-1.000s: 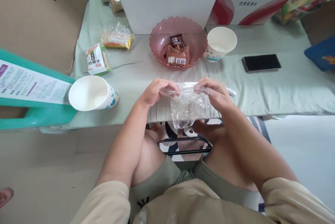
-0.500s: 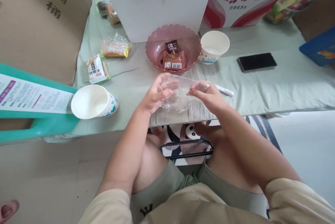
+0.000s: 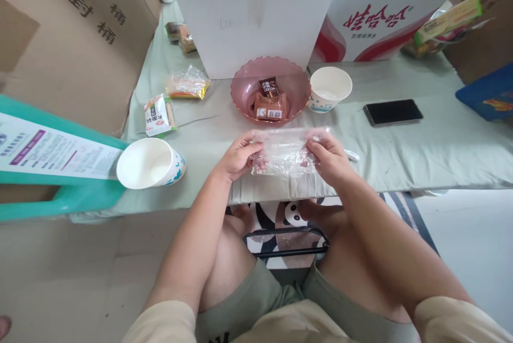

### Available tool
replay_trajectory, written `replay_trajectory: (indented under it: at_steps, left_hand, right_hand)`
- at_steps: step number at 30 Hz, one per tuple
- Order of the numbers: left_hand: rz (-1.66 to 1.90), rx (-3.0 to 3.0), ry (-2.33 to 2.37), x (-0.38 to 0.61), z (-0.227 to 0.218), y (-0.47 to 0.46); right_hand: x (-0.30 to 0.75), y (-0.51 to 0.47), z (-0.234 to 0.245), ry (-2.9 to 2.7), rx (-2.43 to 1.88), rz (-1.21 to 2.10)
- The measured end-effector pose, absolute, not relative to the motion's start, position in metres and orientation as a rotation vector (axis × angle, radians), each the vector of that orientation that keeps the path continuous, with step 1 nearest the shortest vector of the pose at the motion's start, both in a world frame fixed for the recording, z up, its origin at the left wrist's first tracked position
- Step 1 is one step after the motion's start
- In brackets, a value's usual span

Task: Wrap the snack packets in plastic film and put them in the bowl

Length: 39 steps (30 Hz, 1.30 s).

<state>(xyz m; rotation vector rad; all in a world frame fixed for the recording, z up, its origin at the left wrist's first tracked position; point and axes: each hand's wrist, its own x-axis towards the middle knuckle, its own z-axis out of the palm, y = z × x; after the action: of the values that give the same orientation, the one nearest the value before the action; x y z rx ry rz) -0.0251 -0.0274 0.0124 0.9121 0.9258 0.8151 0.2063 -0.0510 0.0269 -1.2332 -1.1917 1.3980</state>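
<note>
Head view: at the far left a teal plastic bin with a printed label is seen, and behind it a brown cardboard carton printed with dark characters. Against the bin, a white paper cup is laid on its side on the pale green cloth-covered table, its mouth turned toward the camera. Farther back, two wrapped snack packets are set on the cloth.

At the middle, near the table's front edge, a clear plastic bag is held flat just over the cloth, its long axis running left to right. The left hand is clamped on the bag's left end, fingers curled round it. The right hand is pinched shut on the right end, so the bag is stretched between the two.

Behind the bag, a pink scalloped bowl with cocoa snack packs inside is placed before a white box. Just right of it an upright paper cup is found, then a black phone lying face up. A red-and-white carton and a blue item are seen at the right. Below the table edge, a panda-patterned mat and light floor tiles are visible.
</note>
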Motion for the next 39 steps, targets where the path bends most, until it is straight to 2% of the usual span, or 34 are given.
replay_trajectory:
  at_steps: [4,7,13,15,18,21,26,28,32,37,39]
  left_hand:
    - [0.786,0.911,0.88,-0.027,0.011,-0.024]
    - [0.736,1.065,0.954,-0.03,0.008,-0.025]
    - [0.864,1.149,0.994,-0.036,0.009,-0.032]
    - [0.995,1.114,1.12,-0.038,0.012,-0.035]
    - [1.367,1.062,1.503,-0.037,0.016,-0.043]
    - [1.439,1.215,1.444,-0.022,0.015,-0.053]
    - [0.984,1.25,0.9,0.014,0.011,-0.057]
    - [0.908,1.229,0.845,0.018,0.01,-0.054]
    - [1.015,1.199,0.813,0.011,0.006,-0.049]
    - [1.088,1.074,0.751,0.011,0.004,-0.045]
    - [1.233,0.966,0.795,0.013,0.006,-0.041]
  right_hand:
    - [0.214,-0.053,0.03,-1.291,-1.169,1.482]
    - [0.215,-0.056,0.026,-1.458,-1.253,1.394]
    - [0.202,-0.054,0.02,-1.321,-1.341,1.478]
    - [0.201,-0.053,0.024,-1.393,-1.391,1.347]
    - [0.201,-0.056,0.032,-1.409,-1.497,0.923]
    - [0.195,-0.066,0.034,-1.458,-1.407,0.725]
    - [0.176,-0.079,0.018,-1.436,-1.056,1.23]
    - [0.174,-0.078,0.015,-1.378,-1.066,1.24]
    - [0.178,-0.071,0.022,-1.358,-1.193,1.003]
    - [0.185,-0.067,0.028,-1.483,-1.197,1.241]
    - [0.195,-0.062,0.033,-1.491,-1.26,1.149]
